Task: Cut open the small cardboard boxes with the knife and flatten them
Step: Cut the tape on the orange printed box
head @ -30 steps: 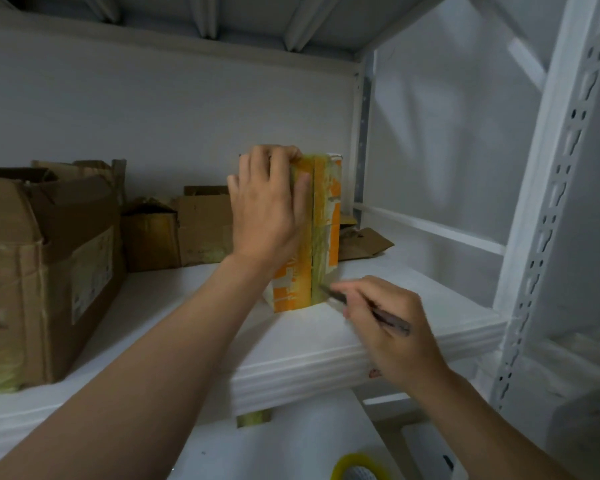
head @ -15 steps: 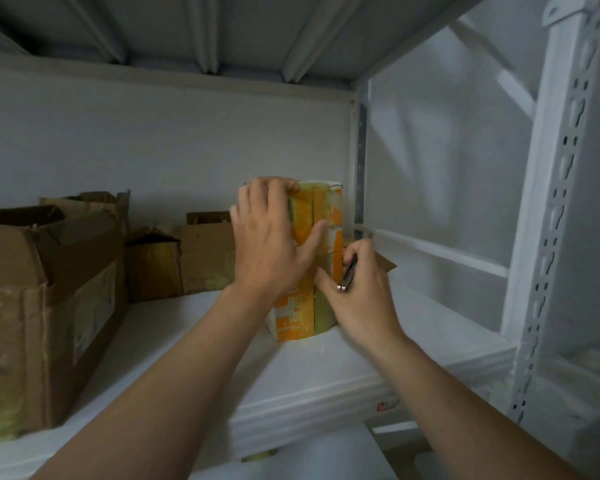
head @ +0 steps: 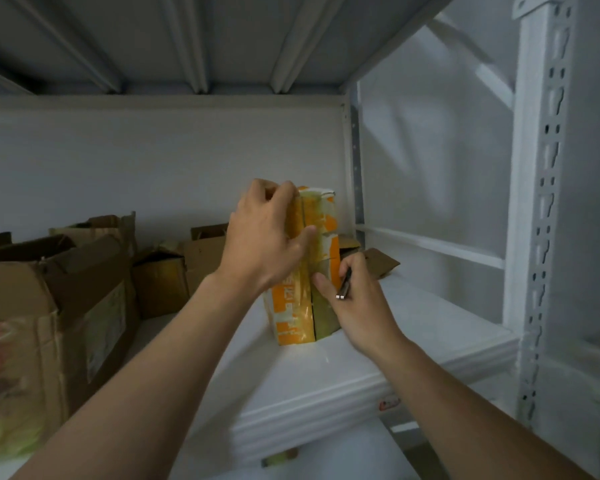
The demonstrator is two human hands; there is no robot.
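A small orange, green and white cardboard box (head: 321, 216) stands upright on the white shelf board (head: 378, 344). My left hand (head: 269, 237) grips the box's top and left side, thumb across the front face. My right hand (head: 355, 299) holds a slim dark knife (head: 344, 284) against the box's right front edge, about halfway up. The blade tip is hidden behind my fingers and the box edge.
Several brown cardboard boxes stand along the shelf: a large one (head: 49, 306) at the left, smaller ones (head: 160, 278) behind. A flattened brown flap (head: 378, 261) lies behind the orange box. A white perforated rack upright (head: 541, 237) rises at the right; the shelf above hangs low.
My right hand rose with the knife from the box's bottom edge to its right front edge. My left hand kept its grip on the box. The camera tilted upward.
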